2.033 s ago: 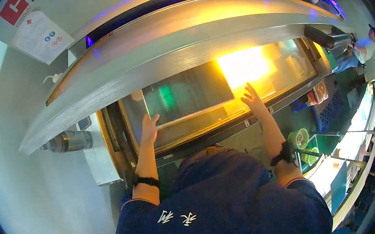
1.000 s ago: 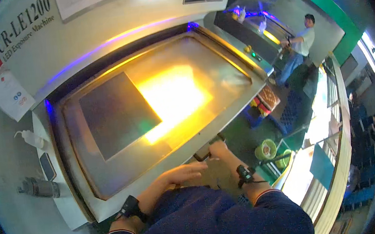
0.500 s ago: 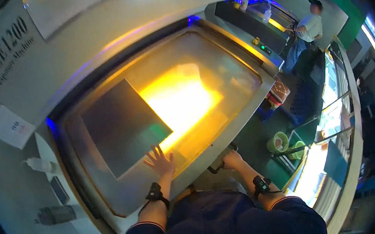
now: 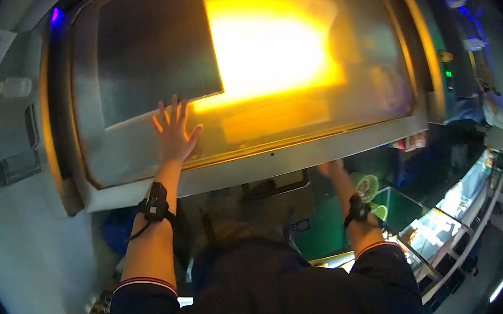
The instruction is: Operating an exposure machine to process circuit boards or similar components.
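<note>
A dark rectangular sheet [image 4: 155, 50] lies on the left part of a framed, lit table top [image 4: 375, 96]. My left hand [image 4: 176, 137] is open, fingers spread, its fingertips over the sheet's near edge. Whether it presses on the sheet I cannot tell. Just below the table's front rim [image 4: 253, 169] is my right hand [image 4: 331, 169], blurred and partly hidden by that rim, so its grip does not show. Left of it, under the rim, is a dark bar-like handle [image 4: 280, 188], apart from the visible part of the hand.
Strong yellow light glows right of the sheet. On the left ledge are a white squeeze bottle [image 4: 14, 88], a phone [image 4: 31, 126] and a grey bottle [image 4: 16, 168]. Green baskets [image 4: 365, 187] stand low at right. Another person [image 4: 499, 110] is at the far right.
My view has turned, so the table now lies nearly level across it. My right hand has come off the dark handle and moved right along the rim. The left stays spread at the sheet's edge.
</note>
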